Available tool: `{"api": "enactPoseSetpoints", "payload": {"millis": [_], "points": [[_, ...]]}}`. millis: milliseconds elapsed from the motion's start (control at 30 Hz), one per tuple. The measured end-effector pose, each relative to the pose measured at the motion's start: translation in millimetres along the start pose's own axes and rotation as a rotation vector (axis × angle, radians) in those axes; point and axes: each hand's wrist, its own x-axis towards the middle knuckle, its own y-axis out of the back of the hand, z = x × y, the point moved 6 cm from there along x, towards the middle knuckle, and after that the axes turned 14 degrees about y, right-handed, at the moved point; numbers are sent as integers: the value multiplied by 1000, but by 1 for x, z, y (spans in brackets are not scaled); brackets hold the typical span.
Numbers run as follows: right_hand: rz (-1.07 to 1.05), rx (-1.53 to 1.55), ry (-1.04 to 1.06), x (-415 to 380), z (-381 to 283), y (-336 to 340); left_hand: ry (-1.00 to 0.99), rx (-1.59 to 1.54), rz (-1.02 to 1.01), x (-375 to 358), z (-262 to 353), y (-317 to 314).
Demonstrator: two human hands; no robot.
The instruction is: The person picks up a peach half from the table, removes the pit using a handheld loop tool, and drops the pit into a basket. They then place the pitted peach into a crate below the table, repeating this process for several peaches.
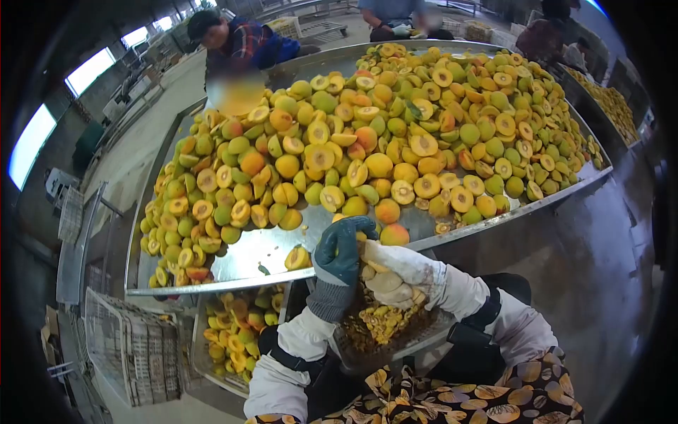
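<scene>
My left hand, in a dark green rubber glove with a grey cuff, is closed at the near edge of the metal table. A bit of yellow fruit shows at its fingertips, apparently a peach, mostly covered by the glove. My right hand, in a stained white glove, is closed against the left hand. What it holds is hidden. Below both hands sits a crate with yellow pits and scraps. Many halved and whole peaches are heaped on the table just beyond my hands.
At lower left, a crate of peach halves stands beside stacked white plastic crates. A person leans at the table's far left; other people are at the far side. Another fruit-covered table stands at right.
</scene>
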Motion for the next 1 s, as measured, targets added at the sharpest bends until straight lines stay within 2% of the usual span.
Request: {"api": "enactPoseSetpoints", "payload": {"millis": [33,100,133,167,200,233,267,300,367,400,500,633,667,767,800,900,967,1000], "points": [[65,-74,-10,-4,2,-1,-45,62,13,-2,4,2],[169,-249,10,-4,0,-5,-23,-35,48,-5,5,1],[108,-481,64,-5,-4,-5,42,-77,51,-4,1,1],[115,-533,102,-7,-5,-9,119,-123,56,-7,-5,1],[150,-459,119,-8,3,-7,123,-56,74,-10,-3,1],[185,-385,141,-7,3,-6,235,-122,85,-16,-1,-2],[89,-182,-43,-10,5,-8,66,-23,66,-13,4,2],[-2,-43,-59,-13,13,-6,-80,78,44,-18,4,5],[-193,215,-77,-9,19,-1,-24,1,-55,-20,9,1],[-223,153,-56,-11,13,-7,-3,-34,-103,-19,13,0],[25,-122,-18,-20,2,-15,64,-68,-89,-14,5,-3],[-187,170,-26,-22,7,-3,-263,242,-105,-15,32,-8],[-183,162,-42,-21,5,-3,-267,212,-128,-14,37,-9],[138,-388,-17,-29,-14,-18,119,-132,-140,-11,8,-11],[144,-451,74,-25,-10,-9,202,-187,-121,-10,4,-14],[141,-166,-8,-24,-2,-5,187,-245,-125,-7,-6,-17],[-198,213,14,-22,4,-4,-21,-26,-118,-11,10,-15],[-274,310,20,-23,5,-8,-109,47,-122,-11,19,-15]]}}
